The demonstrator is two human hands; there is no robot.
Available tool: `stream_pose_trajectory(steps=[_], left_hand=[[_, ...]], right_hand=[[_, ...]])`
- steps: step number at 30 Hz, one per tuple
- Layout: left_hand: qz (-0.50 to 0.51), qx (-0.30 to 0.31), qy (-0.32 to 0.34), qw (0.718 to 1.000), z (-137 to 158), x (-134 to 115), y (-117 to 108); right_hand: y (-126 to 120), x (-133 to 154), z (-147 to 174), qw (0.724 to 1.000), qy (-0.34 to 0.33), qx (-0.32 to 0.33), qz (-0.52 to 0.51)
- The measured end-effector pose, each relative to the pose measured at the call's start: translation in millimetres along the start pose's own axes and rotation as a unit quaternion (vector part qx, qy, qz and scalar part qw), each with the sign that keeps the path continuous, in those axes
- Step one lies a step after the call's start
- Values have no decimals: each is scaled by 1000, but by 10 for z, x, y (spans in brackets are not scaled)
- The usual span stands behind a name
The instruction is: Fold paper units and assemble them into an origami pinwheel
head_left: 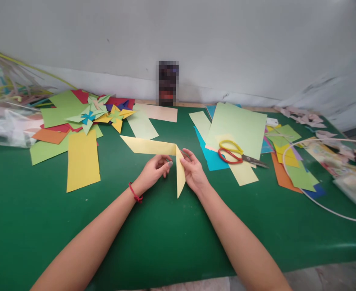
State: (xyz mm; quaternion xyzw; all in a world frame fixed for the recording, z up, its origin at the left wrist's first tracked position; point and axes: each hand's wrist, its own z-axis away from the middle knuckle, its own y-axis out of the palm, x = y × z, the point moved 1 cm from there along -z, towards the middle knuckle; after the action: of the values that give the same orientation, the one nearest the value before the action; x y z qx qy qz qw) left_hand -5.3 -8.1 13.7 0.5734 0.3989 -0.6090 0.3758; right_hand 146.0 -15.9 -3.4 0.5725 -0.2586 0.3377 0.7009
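A pale yellow folded paper strip is bent into an L, one arm reaching left and the other pointing down toward me. My right hand pinches it near the corner, thumb in front and fingers behind. My left hand is just below the strip's long arm, fingers curled with the thumb close to the fingertips. Nothing shows between those fingers, and whether they touch the paper is unclear. The strip's far left end is cut or folded at a slant, and the lower arm narrows to a point.
Scissors with red and yellow handles lie on paper sheets at right. Folded paper stars and a yellow sheet are at left. A white hoop crosses the right side. A blurred upright object leans by the wall.
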Motion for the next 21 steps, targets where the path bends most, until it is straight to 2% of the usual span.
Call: stream_pose_trajectory(steps=[4,8,16,21], left_hand=[[-35,-54,5,998,3,-34,-34],[-37,-108,-6,993,32,-71,-58],[-31,-84,-8,996,51,-99,-49],[-61,-58,-13,996,51,-71,-37]], right_hand=[[31,-18,32,999,25,41,13],[57,-21,52,997,20,65,42],[59,-45,69,993,29,74,88],[39,-39,82,980,-1,71,187]])
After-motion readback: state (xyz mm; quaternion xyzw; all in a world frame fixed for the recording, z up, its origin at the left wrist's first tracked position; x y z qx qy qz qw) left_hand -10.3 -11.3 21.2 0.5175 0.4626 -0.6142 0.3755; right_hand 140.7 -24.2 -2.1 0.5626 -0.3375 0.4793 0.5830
